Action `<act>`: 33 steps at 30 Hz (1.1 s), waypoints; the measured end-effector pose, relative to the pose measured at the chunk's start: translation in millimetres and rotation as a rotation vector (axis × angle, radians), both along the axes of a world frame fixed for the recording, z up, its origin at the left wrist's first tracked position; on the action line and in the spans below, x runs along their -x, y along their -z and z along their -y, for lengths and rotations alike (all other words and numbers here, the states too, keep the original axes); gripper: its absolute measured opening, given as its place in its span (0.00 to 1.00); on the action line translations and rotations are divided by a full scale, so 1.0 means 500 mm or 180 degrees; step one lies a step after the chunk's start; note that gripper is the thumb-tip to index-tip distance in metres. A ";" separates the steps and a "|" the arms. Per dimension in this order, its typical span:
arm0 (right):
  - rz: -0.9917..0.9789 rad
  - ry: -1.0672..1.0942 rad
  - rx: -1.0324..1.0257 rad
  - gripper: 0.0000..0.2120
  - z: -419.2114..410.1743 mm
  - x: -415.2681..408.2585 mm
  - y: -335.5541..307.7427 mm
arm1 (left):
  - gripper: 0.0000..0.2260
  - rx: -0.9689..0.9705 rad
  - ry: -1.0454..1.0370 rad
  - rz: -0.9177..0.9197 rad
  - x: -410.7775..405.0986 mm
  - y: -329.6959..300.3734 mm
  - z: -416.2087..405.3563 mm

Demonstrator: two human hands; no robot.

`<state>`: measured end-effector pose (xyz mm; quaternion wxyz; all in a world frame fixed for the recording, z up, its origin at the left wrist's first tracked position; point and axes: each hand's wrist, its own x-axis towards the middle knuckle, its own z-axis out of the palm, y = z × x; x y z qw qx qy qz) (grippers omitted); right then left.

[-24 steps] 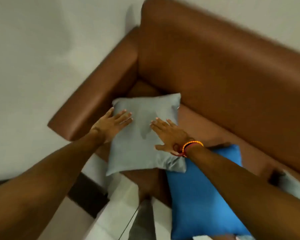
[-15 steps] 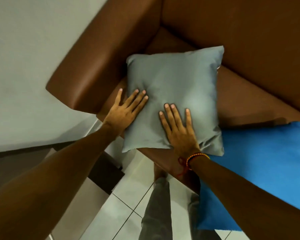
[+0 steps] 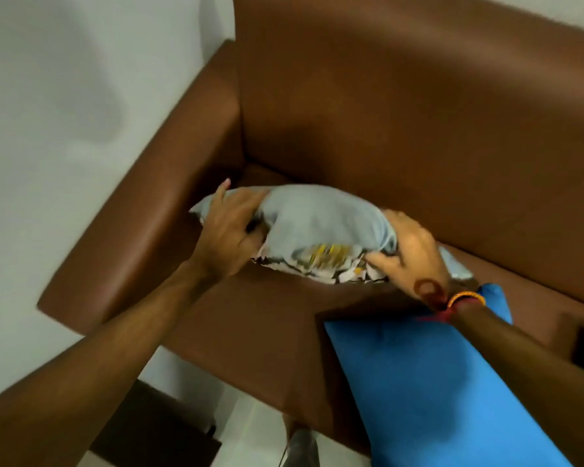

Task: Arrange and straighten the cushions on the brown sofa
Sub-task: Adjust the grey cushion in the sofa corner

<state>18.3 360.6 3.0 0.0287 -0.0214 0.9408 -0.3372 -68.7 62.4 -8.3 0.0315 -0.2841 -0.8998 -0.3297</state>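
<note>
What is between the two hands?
The grey cushion fills the gap. The left hand grips one end and the right hand the other, as the head view shows.

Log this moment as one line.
both hands grip pale grey square fabric cushion | lifted, printed underside showing | brown leather sofa corner | blue cushion flat

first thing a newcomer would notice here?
The grey cushion, gripped at each end by the left hand and right hand near the sofa's armrest corner, a patterned underside showing. Then the bright blue cushion, lower right at the seat's front edge.
</note>
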 end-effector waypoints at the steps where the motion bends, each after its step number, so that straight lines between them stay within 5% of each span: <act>1: 0.0012 0.0160 0.0122 0.29 -0.015 0.032 -0.027 | 0.21 -0.0121 -0.0278 -0.0090 0.028 -0.025 -0.036; 5: 0.0177 0.0415 0.0282 0.10 -0.059 0.141 -0.084 | 0.20 -0.0622 -0.0746 -0.0194 0.154 -0.099 -0.144; 14: 0.0045 0.0586 -0.0017 0.26 -0.055 0.226 -0.034 | 0.22 -0.0035 -0.1357 0.0420 0.310 -0.053 -0.217; 24: -0.0426 0.0705 -0.0552 0.30 -0.069 0.195 0.010 | 0.15 -0.0270 -0.1331 -0.0436 0.231 -0.048 -0.192; 28: -0.0513 0.0437 -0.1112 0.33 -0.101 0.073 0.024 | 0.18 0.0464 -0.0521 -0.1074 0.086 -0.025 -0.213; 33: 0.0138 -0.0748 -0.1623 0.36 -0.168 -0.257 0.124 | 0.31 0.1322 0.1988 -0.0949 -0.239 0.126 -0.259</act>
